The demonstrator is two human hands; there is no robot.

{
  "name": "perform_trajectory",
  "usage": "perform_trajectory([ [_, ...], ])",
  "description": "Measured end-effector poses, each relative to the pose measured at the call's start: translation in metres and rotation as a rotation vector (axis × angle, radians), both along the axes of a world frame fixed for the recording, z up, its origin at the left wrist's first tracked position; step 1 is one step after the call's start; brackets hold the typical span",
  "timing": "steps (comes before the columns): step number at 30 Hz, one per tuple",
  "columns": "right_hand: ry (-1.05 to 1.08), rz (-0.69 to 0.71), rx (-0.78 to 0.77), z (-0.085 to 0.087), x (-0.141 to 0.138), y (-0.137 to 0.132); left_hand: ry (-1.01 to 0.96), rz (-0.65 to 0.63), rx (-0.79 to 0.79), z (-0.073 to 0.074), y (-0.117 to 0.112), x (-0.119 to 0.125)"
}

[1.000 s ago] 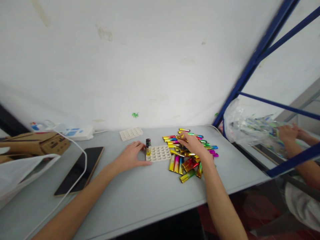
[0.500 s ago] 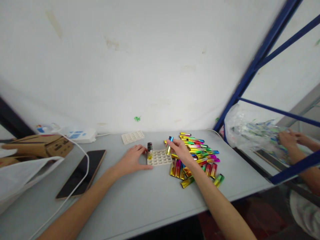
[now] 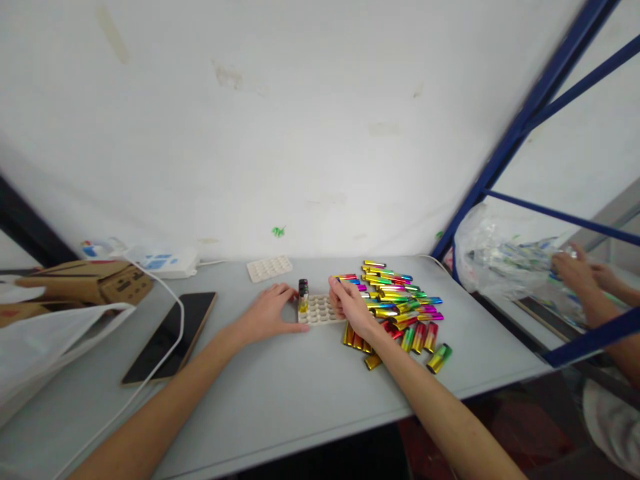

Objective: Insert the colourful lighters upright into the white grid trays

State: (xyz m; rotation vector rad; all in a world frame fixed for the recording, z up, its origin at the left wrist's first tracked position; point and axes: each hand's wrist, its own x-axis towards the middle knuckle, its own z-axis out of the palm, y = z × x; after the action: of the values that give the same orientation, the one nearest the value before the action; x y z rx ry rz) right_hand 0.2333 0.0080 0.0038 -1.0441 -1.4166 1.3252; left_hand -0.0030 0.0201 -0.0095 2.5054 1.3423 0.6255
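My left hand (image 3: 270, 311) curves around the left end of a white tray of small round holes (image 3: 320, 311), its thumb along the front edge and fingers behind. Beside those fingers, a few black-topped pieces with yellowish lower parts (image 3: 303, 297) stand upright in the tray's left end. My right hand (image 3: 350, 307) is closed over the tray's right end, fingertips curled together; whatever it holds is hidden. To its right lies a loose pile of shiny tubes like lighter casings (image 3: 400, 293), gold blending into red, green, blue or pink.
A second white tray (image 3: 270, 269) lies near the wall. To the left are a dark tablet (image 3: 170, 337), a white cable (image 3: 181, 320), a cardboard box (image 3: 115, 283) and a white bag (image 3: 60, 353). Past the blue frame (image 3: 500, 160), another person's hands (image 3: 575, 270) handle a clear plastic bag (image 3: 485, 253).
The blue-and-gold tube seen in my right hand is now out of sight, and that hand has turned and curled more tightly. My left hand stays at the tray. The view shifted slightly.
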Motion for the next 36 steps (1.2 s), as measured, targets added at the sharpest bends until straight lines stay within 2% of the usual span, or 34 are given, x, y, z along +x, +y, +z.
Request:
perform_trajectory([
  [5, -0.242, -0.185, 0.157, -0.0079, 0.0010, 0.0045, -0.012, -0.009, -0.004, 0.0013, 0.0000, 0.0003],
  [8, -0.341, -0.236, 0.261, -0.0092, 0.0007, 0.0065, 0.004, -0.001, -0.018, 0.0021, 0.0003, 0.0008],
  [11, -0.346, -0.216, 0.319, -0.0067, 0.0005, 0.0055, 0.009, -0.001, -0.017, 0.0030, 0.0000, 0.0011],
  [17, -0.388, -0.060, 0.383, -0.0032, 0.0017, 0.0013, -0.005, -0.011, 0.002, 0.0013, -0.0003, -0.0001],
  [21, -0.462, -0.102, 0.461, -0.0031, 0.0002, 0.0015, -0.014, -0.012, 0.005, 0.0006, -0.0007, -0.0004],
  [27, -0.443, -0.217, 0.352, -0.0034, -0.0019, 0.0013, -0.007, -0.007, -0.017, 0.0033, -0.0017, 0.0009],
  [30, -0.438, -0.262, 0.355, -0.0060, -0.0023, 0.0006, -0.008, -0.012, -0.021, 0.0029, -0.0010, 0.0010],
  [36, -0.457, -0.210, 0.415, -0.0050, -0.0019, -0.0005, -0.005, -0.018, -0.019, 0.0020, -0.0007, 0.0007],
])
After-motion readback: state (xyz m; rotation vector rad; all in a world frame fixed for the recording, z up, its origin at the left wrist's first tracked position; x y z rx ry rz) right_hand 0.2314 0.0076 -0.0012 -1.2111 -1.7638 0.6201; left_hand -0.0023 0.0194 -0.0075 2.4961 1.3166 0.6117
